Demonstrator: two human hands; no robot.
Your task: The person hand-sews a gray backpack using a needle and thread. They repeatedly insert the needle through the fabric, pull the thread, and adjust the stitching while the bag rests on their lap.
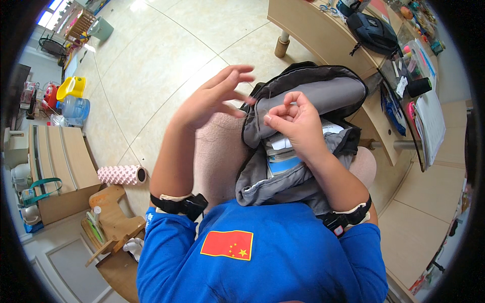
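My left hand [223, 94] is raised, its fingers apart and slightly blurred, over the left edge of an open black backpack with a grey lining [322, 92]. Just right of it, my right hand [290, 117] has thumb and forefinger pinched together above the bag. A very fine strand [269, 92], like thread or hair, shows faintly by those fingertips; its full course cannot be made out. The backpack rests across my lap, its flap lying away from me. Books [284, 161] with white and blue parts and some white paper are inside the bag.
At the right stands a wooden desk [303, 24] bearing a dark pouch [373, 32], scissors [329, 9], a black spool-like cylinder [420, 87] and papers [430, 121]. On the left are a pink foam roller [121, 175], a wooden chair [113, 212] and a water bottle [75, 108].
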